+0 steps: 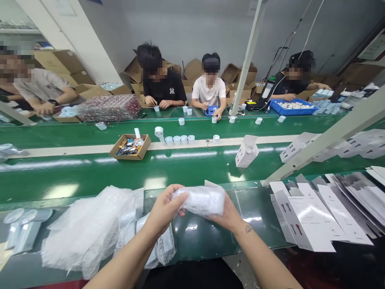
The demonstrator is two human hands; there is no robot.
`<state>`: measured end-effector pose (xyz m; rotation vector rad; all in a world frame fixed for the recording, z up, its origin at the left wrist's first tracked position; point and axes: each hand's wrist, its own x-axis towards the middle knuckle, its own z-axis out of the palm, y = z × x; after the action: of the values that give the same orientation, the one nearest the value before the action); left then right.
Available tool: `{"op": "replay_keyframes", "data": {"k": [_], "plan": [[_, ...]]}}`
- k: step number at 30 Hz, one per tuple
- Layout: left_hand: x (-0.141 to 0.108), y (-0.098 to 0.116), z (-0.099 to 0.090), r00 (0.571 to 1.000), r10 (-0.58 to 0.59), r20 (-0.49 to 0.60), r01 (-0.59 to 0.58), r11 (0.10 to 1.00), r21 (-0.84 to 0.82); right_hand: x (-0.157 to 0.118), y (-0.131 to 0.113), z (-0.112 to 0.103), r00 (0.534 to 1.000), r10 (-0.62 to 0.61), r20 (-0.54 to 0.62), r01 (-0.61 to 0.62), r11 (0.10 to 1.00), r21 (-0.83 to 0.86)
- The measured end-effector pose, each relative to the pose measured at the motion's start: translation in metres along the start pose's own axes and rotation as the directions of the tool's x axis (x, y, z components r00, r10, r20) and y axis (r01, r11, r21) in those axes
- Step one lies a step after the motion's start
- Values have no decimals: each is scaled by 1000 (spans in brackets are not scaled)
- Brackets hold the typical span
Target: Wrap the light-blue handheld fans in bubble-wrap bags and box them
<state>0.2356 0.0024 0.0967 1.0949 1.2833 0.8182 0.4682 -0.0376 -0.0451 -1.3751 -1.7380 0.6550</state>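
Got a wrapped pack (202, 200) up in both hands, over the green bench (255, 208), pretty much dead centre. Closed around its left end with the left hand (171, 204), thumb on the side facing the camera. Cupping the right end from behind and below with the right hand (227, 212). Can't tell the exact finger placement there, mostly hidden by the pack. Kinda blurry too, so no clear read on the contents, just something whitish under clear plastic. Also showing a bit of white flap (213, 184) behind the right end; can't tell where from.

Left of the hands, a big heap of bubble wrap (87, 228), plus a few more wrapped packs (166, 243) right beside it, partly behind the left forearm (132, 253). Further left, two pale devices (28, 228) side by side. Over on the right, a pile of white cartons (313, 220) with little printed pictures.

Beyond the bench, a long green belt (192, 164) with a pale strip (264, 140) along it. On that strip, a cardboard tray (143, 147) of mixed bits and a neat row of four white cups (179, 139). Nearer, an open box (245, 156), upright. Across the belt, several co-workers (164, 90), plus a blue tray (300, 111) of white pieces.
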Motion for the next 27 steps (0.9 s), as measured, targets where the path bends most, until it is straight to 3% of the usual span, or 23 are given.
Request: {"op": "replay_keyframes", "data": {"k": [2,4,5,7,9,11,13,15,19,21,24,27], "plan": [[5,-6,4,990,23,-137,-1,988,158,-3,1,7,999,8,-45,-10,999,-45],[3,-7,15,966,163,-201,-57,893,447,-4,3,14,997,-16,-73,11,997,-72],[1,-5,24,954,252,-161,-106,788,607,-4,4,17,995,-34,-90,27,996,-80],[-3,4,47,938,342,46,-221,493,841,-3,4,21,989,-80,-122,69,994,-88],[-3,15,71,934,253,251,-310,230,922,-3,4,21,986,-141,-91,135,989,-65],[1,22,89,941,120,317,-329,95,940,-5,4,18,984,-177,-36,177,984,-15],[4,22,95,939,89,332,-337,52,940,-9,5,13,987,-160,-32,161,987,21],[1,12,90,895,168,414,-424,26,905,-11,6,8,989,-137,-60,140,989,41],[-8,-30,74,693,412,591,-613,-95,785,-10,2,1,980,-197,8,194,972,131],[-6,-51,73,640,463,613,-633,-133,763,-8,-2,0,976,-214,30,208,966,151],[2,-67,81,634,416,652,-674,-115,730,-10,-2,2,974,-221,57,212,968,132],[0,-67,78,675,397,623,-699,71,712,-17,6,1,984,-160,84,149,981,127]]}}
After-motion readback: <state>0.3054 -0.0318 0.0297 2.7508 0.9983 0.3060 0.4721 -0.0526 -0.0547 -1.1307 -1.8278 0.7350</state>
